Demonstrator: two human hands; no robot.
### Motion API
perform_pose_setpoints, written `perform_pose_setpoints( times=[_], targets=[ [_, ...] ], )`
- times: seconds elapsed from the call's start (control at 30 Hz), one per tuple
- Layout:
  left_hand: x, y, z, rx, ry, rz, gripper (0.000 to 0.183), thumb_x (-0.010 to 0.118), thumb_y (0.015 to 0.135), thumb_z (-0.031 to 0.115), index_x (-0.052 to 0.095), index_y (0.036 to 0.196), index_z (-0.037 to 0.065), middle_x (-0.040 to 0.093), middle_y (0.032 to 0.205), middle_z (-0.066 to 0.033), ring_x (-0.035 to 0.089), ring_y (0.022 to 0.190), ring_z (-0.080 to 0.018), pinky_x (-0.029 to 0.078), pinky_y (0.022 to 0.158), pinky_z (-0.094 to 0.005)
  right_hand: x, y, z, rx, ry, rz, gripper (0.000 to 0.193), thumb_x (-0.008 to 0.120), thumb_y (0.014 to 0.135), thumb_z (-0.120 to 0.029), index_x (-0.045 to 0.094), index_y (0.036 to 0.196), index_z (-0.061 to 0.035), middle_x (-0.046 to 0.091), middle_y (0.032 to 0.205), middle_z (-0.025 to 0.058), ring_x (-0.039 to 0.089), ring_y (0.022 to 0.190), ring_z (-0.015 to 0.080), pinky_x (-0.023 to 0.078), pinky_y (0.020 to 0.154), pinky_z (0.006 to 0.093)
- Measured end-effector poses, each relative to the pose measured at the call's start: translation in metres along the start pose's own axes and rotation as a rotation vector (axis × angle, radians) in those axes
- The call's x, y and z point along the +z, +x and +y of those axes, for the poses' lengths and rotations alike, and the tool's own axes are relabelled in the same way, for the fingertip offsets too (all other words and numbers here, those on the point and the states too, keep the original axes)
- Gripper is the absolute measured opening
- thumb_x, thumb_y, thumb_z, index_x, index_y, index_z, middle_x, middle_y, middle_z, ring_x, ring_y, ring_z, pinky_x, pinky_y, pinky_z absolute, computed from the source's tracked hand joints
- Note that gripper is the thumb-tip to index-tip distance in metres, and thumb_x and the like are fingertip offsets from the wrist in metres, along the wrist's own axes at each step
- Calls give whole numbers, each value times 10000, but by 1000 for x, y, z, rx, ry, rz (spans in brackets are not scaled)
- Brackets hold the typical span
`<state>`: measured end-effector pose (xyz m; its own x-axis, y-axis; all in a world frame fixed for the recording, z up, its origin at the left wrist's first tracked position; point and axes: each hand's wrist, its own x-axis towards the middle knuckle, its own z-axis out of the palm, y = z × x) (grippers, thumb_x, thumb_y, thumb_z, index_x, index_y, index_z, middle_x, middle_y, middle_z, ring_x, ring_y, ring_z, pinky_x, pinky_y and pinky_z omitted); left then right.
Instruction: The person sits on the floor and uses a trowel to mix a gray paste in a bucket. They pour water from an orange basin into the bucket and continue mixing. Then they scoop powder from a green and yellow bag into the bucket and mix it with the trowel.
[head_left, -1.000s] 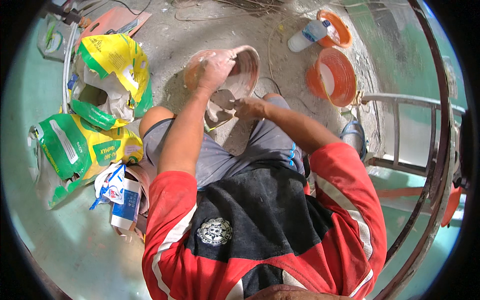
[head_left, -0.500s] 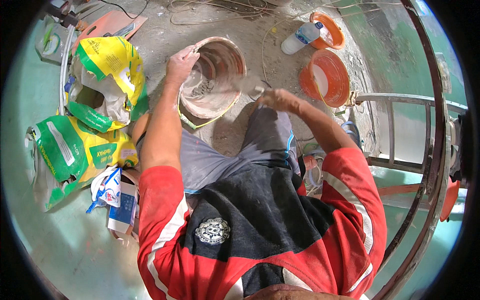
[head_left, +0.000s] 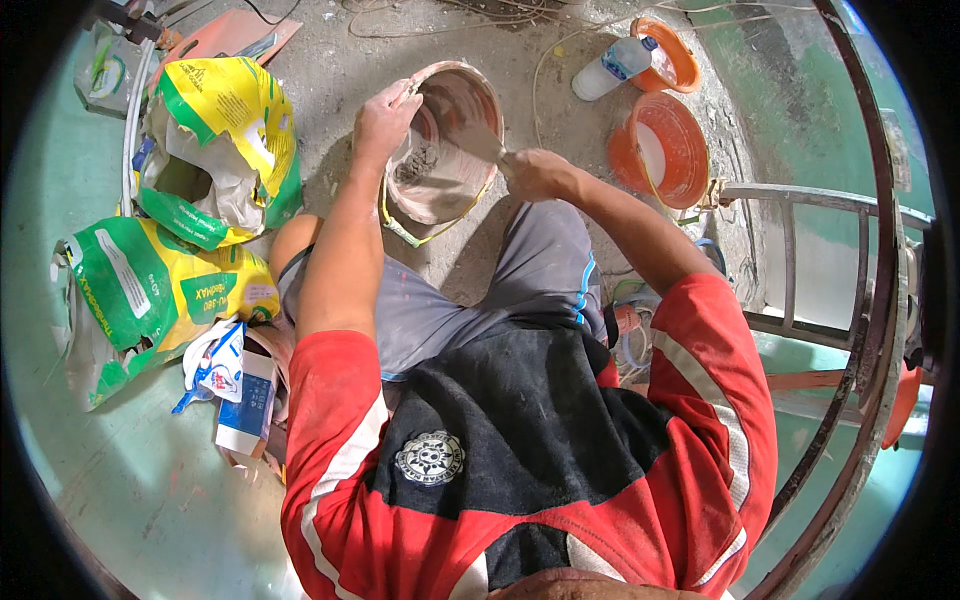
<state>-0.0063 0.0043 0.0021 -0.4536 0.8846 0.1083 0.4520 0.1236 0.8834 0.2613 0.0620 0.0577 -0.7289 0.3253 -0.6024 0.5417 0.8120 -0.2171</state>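
Right hand (head_left: 540, 175) clamped on trowel (head_left: 478, 142) handle, blade now inside bucket (head_left: 462, 192), at its right rim half a second ago, so probably within reach of grey mix (head_left: 416, 163); left hand (head_left: 384, 125) gripping tilted bucket's rim; orange pail (head_left: 688, 148) farther right

Left side: torn yellow-green bag (head_left: 240, 115) sat open, second yellow-green bag (head_left: 125, 285) near it, blue-and-white box (head_left: 246, 408) nearby. Right: orange bucket (head_left: 688, 140) held white stuff, clear bottle (head_left: 602, 76) lay beyond, metal frame (head_left: 790, 193) alongside.
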Motion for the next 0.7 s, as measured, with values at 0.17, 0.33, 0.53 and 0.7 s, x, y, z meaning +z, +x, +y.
perform_pose_setpoints(
  times=[0.17, 0.33, 0.53, 0.7],
  targets=[
    [12, -1, -2, -35, 11, -62, 448, 673, 840, 358, 657, 1189, 77, 673, 1136, -171, 646, 1054, -334, 494, 893, -370, -11, 35, -18, 182, -195, 448, 320, 484, 905, -185, 632, 1146, -36, 693, 993, 137, 682, 924, 307, 562, 733, 430],
    [12, -1, 14, -1, -43, -119, 436, 672, 847, 324, 653, 1188, 53, 680, 1140, -156, 660, 1041, -298, 493, 890, -346, 42, 112, 6, 43, -142, -60, 315, 504, 901, -228, 690, 1106, -77, 690, 1066, 138, 662, 1011, 319, 545, 827, 439],
    [-5, -3, 15, -61, -198, -78, 418, 692, 858, 214, 630, 1191, -30, 692, 1128, -151, 652, 1028, -186, 480, 906, -305, 23, 132, 23, 501, 1299, -112, 240, 671, 855, -211, 617, 756, 1, 582, 671, 96, 539, 544, 245, 412, 422, 425],
    [3, 1, -7, -21, -187, -86, 418, 676, 862, 239, 633, 1207, 7, 698, 1104, -153, 657, 1014, -198, 482, 890, -311, -49, 99, 8, -24, 676, 127, 292, 630, 850, -263, 651, 872, 27, 611, 690, 134, 581, 579, 236, 471, 474, 410]
  ],
)
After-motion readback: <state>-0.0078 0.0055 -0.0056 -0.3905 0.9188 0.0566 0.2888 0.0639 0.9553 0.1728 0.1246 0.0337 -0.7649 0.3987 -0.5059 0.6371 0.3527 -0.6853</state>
